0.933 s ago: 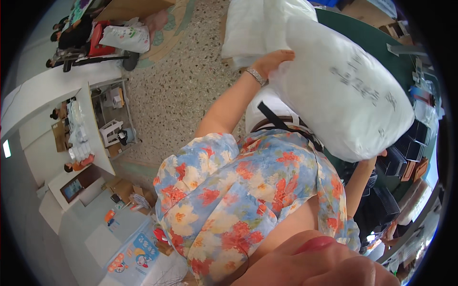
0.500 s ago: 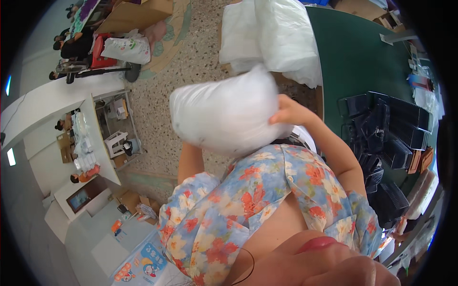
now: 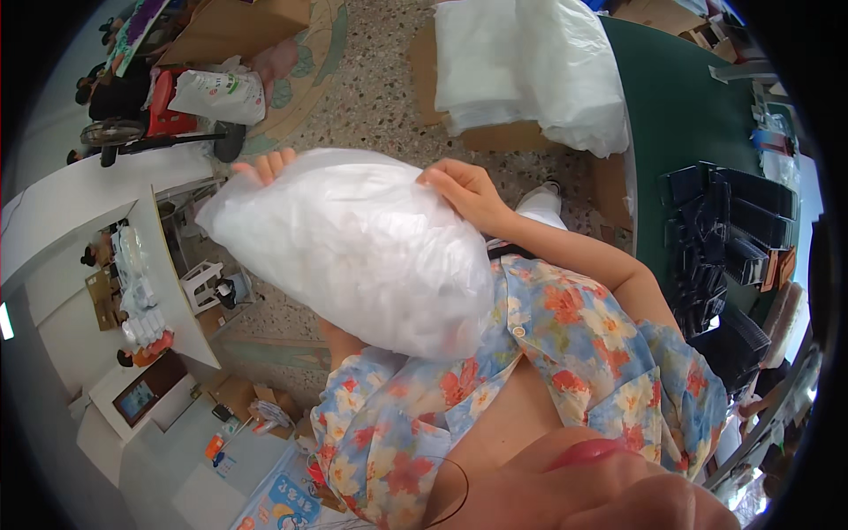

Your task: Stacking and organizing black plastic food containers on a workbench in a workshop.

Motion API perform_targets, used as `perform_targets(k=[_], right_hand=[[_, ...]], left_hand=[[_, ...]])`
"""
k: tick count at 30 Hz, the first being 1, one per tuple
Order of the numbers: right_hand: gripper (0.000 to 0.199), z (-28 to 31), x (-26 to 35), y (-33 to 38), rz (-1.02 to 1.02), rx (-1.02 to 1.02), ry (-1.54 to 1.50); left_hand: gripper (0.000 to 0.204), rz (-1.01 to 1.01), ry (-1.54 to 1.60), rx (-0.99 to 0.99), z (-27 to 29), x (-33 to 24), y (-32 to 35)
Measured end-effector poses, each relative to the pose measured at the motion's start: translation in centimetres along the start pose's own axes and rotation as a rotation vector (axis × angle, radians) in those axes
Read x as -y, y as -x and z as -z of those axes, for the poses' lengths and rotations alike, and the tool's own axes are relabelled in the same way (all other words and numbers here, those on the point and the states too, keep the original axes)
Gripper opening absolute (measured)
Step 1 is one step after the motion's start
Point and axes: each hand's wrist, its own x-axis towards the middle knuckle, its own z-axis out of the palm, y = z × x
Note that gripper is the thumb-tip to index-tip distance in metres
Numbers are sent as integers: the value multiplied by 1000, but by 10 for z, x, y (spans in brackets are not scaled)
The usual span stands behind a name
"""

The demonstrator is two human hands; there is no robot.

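Note:
A bulky, crinkled white plastic bag [image 3: 353,252] is held up in front of my chest, lying slantwise with its narrower end to the left. What is inside cannot be made out. Over its far left edge curl the fingers of my left hand [image 3: 268,166]; the bag hides the rest of that hand and much of the forearm. My right hand [image 3: 468,190] grips the far right edge, thumb and fingers closed on the plastic. Beyond it, more white plastic bags [image 3: 530,75] lie piled on an open cardboard box [image 3: 508,137].
To the right stands a green-topped table [image 3: 685,97] bearing a heap of black plastic trays [image 3: 733,230]. A white sack [image 3: 221,95] leans by a red chair [image 3: 163,102] at the far left. The floor [image 3: 371,88] is speckled stone. Other people sit farther off.
The bag has swung left and nearer my chest, and shows more of its broad face. My left fingers now appear over its far edge; my right hand has shifted left along it.

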Motion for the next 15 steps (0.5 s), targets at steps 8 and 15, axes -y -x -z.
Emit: perform_targets(k=[8, 15], right_hand=[[48, 36, 13, -26, 30, -226, -156], [64, 68, 27, 0, -353, 53, -457]], left_hand=[[62, 77, 128, 552, -39, 46, -97], [69, 173, 268, 1044, -80, 105, -177]])
